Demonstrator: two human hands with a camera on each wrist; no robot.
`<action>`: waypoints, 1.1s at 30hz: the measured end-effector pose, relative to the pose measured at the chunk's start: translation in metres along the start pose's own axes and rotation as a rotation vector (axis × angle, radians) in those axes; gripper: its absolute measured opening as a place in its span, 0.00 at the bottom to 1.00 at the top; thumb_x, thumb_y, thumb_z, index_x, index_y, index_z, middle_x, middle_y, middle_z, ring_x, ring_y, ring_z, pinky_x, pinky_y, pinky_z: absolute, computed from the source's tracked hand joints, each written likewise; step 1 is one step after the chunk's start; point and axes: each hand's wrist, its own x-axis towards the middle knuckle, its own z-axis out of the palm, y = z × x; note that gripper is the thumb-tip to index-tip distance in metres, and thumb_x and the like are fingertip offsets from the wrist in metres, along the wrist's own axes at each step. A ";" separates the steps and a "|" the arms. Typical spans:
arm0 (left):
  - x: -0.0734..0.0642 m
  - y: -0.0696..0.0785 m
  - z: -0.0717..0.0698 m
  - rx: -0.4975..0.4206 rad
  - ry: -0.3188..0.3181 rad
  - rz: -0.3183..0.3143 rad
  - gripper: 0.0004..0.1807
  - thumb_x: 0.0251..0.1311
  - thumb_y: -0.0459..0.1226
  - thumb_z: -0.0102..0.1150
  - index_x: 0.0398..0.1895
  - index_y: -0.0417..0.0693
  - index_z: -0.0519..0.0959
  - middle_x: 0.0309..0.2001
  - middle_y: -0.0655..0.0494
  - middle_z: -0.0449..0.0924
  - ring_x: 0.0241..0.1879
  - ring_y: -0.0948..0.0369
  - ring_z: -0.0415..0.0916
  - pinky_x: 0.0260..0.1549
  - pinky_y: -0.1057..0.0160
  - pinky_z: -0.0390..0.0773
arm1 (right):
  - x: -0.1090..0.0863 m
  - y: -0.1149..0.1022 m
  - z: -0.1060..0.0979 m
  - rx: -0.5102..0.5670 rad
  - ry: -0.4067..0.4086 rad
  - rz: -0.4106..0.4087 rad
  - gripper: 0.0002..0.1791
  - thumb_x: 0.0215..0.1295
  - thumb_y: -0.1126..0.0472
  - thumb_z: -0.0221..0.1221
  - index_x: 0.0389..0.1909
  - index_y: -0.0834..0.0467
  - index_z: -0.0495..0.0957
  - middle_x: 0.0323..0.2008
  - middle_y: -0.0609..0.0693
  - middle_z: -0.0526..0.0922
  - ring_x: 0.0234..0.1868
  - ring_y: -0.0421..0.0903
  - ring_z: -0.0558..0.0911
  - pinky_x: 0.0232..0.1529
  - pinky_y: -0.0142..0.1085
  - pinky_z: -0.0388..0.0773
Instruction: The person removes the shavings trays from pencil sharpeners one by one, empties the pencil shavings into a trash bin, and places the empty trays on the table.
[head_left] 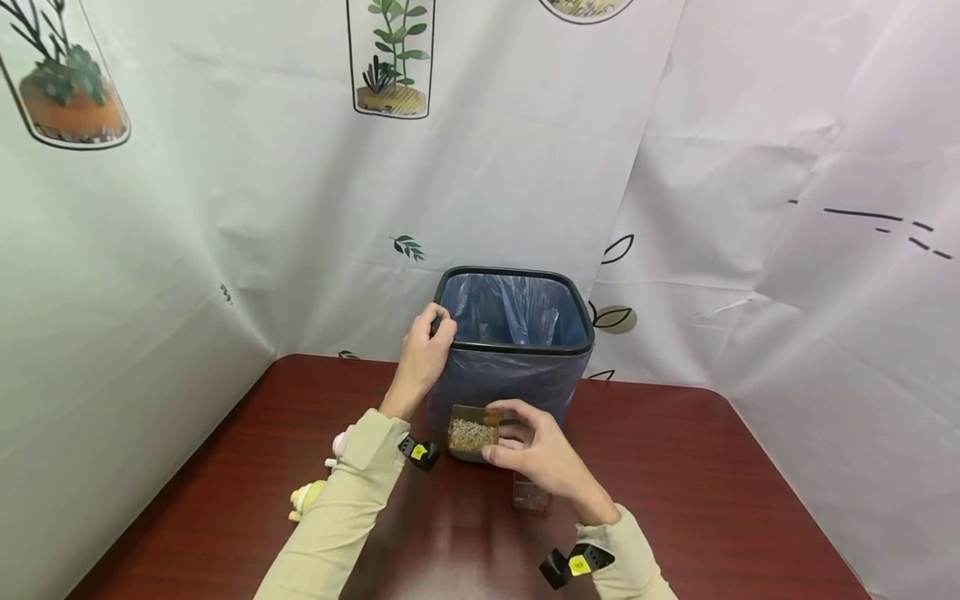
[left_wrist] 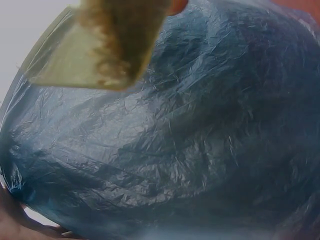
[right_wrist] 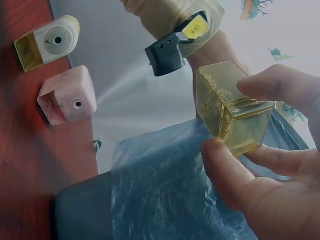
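In front of the bin, my right hand (head_left: 543,450) pinches a small translucent yellow plastic box (right_wrist: 225,107) between thumb and fingers. Small brownish bits that look like shavings lie inside the box (head_left: 472,435). My left hand (head_left: 426,354) grips the black rim of the bin at its left side, fingers curled over the edge. The bin (head_left: 517,347) stands upright, lined with a thin blue plastic bag (left_wrist: 175,130). In the left wrist view the box is blurred, near the bag's outer side.
A yellow-and-white pencil sharpener (right_wrist: 60,37) and a pink pencil sharpener (right_wrist: 75,97) stand on the dark red table (head_left: 675,483), left of my left forearm. Beneath my right hand lies a small clear box (head_left: 529,495). A white printed cloth (head_left: 300,208) hangs behind the table.
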 end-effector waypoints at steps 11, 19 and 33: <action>-0.002 0.002 0.001 0.008 0.002 -0.005 0.08 0.59 0.45 0.40 0.29 0.53 0.65 0.29 0.53 0.62 0.25 0.54 0.60 0.28 0.58 0.63 | 0.002 -0.010 -0.001 0.043 -0.016 -0.028 0.27 0.53 0.66 0.63 0.55 0.64 0.68 0.52 0.62 0.71 0.48 0.54 0.77 0.43 0.35 0.76; -0.001 0.004 0.001 0.008 0.007 -0.011 0.08 0.59 0.46 0.40 0.29 0.53 0.66 0.30 0.54 0.62 0.27 0.55 0.62 0.29 0.58 0.63 | 0.003 -0.017 0.000 0.041 -0.019 -0.018 0.27 0.53 0.67 0.62 0.56 0.64 0.68 0.52 0.62 0.70 0.48 0.54 0.78 0.43 0.36 0.76; 0.000 0.002 0.000 0.013 0.006 -0.023 0.09 0.60 0.46 0.40 0.29 0.53 0.65 0.31 0.53 0.62 0.28 0.55 0.61 0.30 0.58 0.63 | 0.006 -0.032 -0.004 0.009 -0.029 -0.006 0.28 0.53 0.66 0.63 0.56 0.62 0.68 0.52 0.61 0.71 0.49 0.53 0.78 0.44 0.38 0.76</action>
